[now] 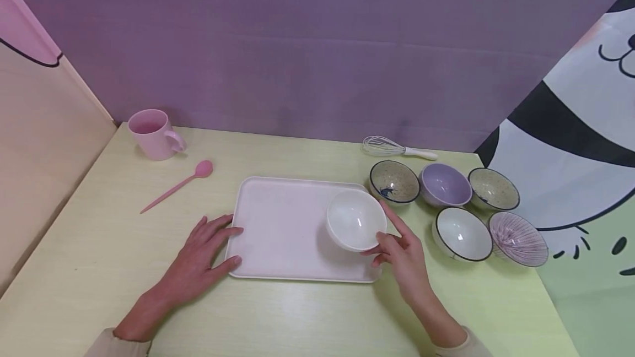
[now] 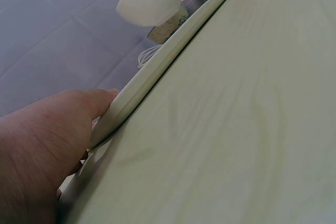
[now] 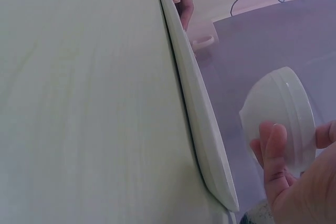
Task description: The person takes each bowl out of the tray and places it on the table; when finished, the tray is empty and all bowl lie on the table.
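Note:
A plain white bowl (image 1: 353,220) is held by my right hand (image 1: 404,258), thumb at its rim and fingers beneath its side. In the right wrist view, the white bowl (image 3: 281,114) is tilted and apart from the tray. It hangs over the right part of a pale rectangular tray (image 1: 278,230), casting a shadow there. My left hand (image 1: 198,260) rests at the tray's left edge, fingers spread and fairly straight, fingertips and thumb touching the rim. In the left wrist view, the left thumb (image 2: 97,100) lies against the tray's side; the other fingers are mostly hidden.
Right of the tray stand a speckled bowl (image 1: 394,182), a purple bowl (image 1: 446,184), another speckled bowl (image 1: 493,189), a dark-rimmed white bowl (image 1: 463,234) and a striped bowl (image 1: 518,239). Behind them lies a whisk (image 1: 397,148). At left are a pink mug (image 1: 155,136) and pink spoon (image 1: 178,185).

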A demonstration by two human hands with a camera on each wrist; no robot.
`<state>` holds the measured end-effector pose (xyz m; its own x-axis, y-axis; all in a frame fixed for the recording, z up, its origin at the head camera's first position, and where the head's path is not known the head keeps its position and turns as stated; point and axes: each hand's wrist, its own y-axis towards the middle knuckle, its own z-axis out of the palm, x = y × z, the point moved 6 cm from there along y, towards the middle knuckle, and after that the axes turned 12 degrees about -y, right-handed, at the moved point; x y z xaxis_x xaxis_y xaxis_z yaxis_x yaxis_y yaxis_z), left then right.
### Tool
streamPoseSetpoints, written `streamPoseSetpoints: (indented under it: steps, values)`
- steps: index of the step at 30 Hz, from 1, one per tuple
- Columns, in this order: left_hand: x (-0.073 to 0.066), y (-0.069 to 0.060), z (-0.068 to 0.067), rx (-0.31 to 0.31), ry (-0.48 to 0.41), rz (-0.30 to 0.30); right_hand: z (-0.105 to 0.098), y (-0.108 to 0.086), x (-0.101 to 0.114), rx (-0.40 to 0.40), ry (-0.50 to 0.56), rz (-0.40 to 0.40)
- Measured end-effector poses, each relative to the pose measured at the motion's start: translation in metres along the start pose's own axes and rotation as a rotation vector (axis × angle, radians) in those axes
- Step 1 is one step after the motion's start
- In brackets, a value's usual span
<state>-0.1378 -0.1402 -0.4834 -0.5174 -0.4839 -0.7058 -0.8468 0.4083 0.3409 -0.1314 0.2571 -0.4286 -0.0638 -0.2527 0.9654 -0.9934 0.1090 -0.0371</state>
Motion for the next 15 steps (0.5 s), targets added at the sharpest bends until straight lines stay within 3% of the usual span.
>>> streamPoseSetpoints:
  steps: [15]
  values:
    - [0.0, 0.0, -0.001, 0.002, 0.001, -0.006, -0.04, -0.019, -0.022, -0.064, 0.016, -0.02]
